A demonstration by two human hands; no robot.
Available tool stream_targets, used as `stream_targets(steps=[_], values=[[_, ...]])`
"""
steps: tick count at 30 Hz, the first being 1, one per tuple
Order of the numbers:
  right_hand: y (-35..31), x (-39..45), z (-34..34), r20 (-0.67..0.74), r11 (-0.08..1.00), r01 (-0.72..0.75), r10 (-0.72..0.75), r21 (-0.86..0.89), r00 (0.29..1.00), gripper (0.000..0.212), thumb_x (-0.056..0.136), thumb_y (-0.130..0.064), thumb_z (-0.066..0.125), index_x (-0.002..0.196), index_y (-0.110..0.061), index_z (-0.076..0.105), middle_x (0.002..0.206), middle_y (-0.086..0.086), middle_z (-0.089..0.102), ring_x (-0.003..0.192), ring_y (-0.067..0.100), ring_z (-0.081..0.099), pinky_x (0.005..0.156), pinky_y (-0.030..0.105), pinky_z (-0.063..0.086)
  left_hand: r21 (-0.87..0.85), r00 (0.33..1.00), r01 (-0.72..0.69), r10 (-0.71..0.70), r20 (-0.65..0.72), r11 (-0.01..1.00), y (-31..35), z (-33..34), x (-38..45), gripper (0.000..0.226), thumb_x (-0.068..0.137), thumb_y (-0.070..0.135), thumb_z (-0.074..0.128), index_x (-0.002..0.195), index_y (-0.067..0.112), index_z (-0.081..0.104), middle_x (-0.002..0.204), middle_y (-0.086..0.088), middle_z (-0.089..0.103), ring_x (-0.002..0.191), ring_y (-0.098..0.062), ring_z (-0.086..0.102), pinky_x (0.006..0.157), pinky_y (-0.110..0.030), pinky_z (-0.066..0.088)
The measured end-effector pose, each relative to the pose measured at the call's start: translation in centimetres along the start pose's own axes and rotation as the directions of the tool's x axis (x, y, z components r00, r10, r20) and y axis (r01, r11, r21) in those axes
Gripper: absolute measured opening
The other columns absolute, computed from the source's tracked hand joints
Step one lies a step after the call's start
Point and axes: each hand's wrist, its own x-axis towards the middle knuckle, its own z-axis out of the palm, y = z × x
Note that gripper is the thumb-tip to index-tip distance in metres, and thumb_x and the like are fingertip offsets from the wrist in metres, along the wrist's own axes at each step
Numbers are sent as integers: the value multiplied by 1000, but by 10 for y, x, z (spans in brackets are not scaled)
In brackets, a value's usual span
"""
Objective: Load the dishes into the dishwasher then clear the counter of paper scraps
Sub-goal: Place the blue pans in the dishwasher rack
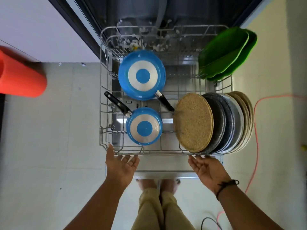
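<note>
The dishwasher's wire lower rack (149,152) is pulled out over the open door. Two blue pans lie upside down in it: a large one (142,74) at the back and a small one (144,126) in front, both with black handles. Round plates stand on edge at the right: a woven tan one (193,122) in front of several grey and tan ones. Green plates (226,53) lean at the rack's back right corner. My left hand (121,165) holds the front left corner of the rack, thumb above the rail and fingers under it. My right hand (207,168) is palm up with its fingertips at the front rail.
An orange cylinder (20,75) juts in from the left edge. An orange cord (256,138) and a black cable (209,221) run over the floor at the right. My feet (157,183) stand just behind the open door's edge. The dishwasher's dark interior (149,12) lies beyond the rack.
</note>
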Motion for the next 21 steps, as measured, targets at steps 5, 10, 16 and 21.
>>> stream_targets(steps=[5, 10, 16, 21], values=[[-34, 18, 44, 53, 998, 56, -57, 18, 997, 25, 88, 10, 38, 90, -6, 57, 89, 11, 64, 96, 29, 60, 75, 41, 58, -34, 993, -53, 56, 100, 998, 27, 49, 6, 90, 82, 66, 55, 151, 18, 22, 149, -18, 34, 129, -42, 43, 107, -51, 37], [-80, 38, 104, 104, 990, 141, -137, -30, 985, 23, 90, 8, 38, 87, -4, 57, 70, 9, 70, 89, 25, 60, 72, 39, 59, -25, 967, -121, 124, 223, 992, 63, 113, 18, 89, 78, 68, 58, 145, 14, 33, 141, -16, 43, 115, -39, 54, 93, -47, 48], [-134, 65, 168, 239, 961, 269, -245, -70, 940, 27, 89, 8, 38, 89, -8, 59, 67, 6, 69, 67, 18, 65, 78, 33, 57, -38, 909, -200, 200, 366, 979, 100, 185, 36, 78, 79, 69, 55, 130, 9, 49, 131, -14, 50, 105, -32, 57, 91, -40, 48], [-161, 86, 216, 258, 935, 335, -297, -119, 919, 26, 88, 5, 38, 85, -9, 59, 83, 8, 58, 77, 19, 56, 93, 33, 49, -7, 892, -305, 289, 348, 952, 121, 242, 43, 85, 78, 66, 58, 145, 20, 34, 143, -11, 35, 121, -36, 49, 95, -41, 47]])
